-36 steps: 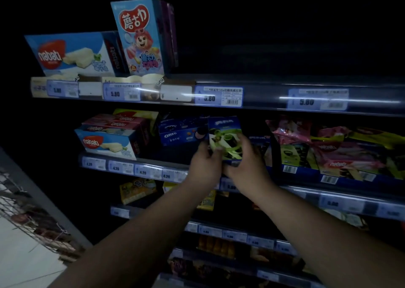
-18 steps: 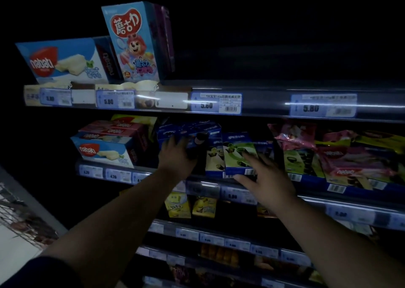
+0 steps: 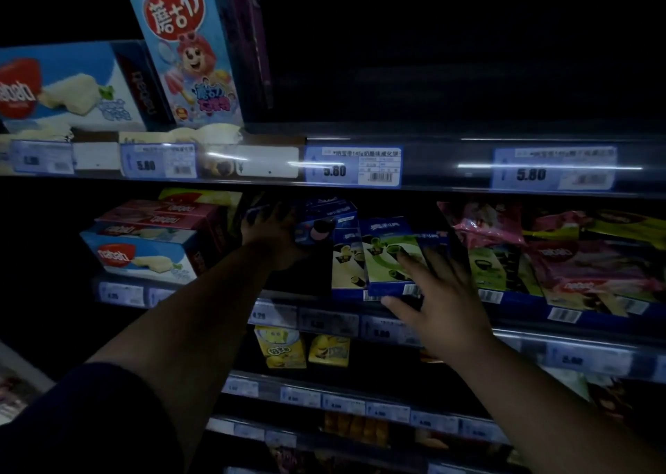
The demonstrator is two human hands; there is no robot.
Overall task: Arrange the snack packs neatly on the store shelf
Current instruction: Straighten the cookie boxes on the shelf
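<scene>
On the dim middle shelf, blue Oreo boxes lie stacked at the centre. My left hand reaches in and wraps around the left side of that stack. Right of it stand upright blue-and-green Oreo roll boxes. My right hand has its fingers spread flat against the front of the rightmost green box, thumb under its lower edge. Pink and yellow Nabati bags fill the shelf's right part.
Stacked Nabati wafer boxes sit left of my left hand. The top shelf holds a wide Nabati box and a tall blue cartoon box. Yellow packs stand on the shelf below. Price tags line the shelf edges.
Both hands let go of the green Oreo roll box, which now stands on the shelf. My left hand moved left onto the blue Oreo stack; my right hand presses the green box's front.
</scene>
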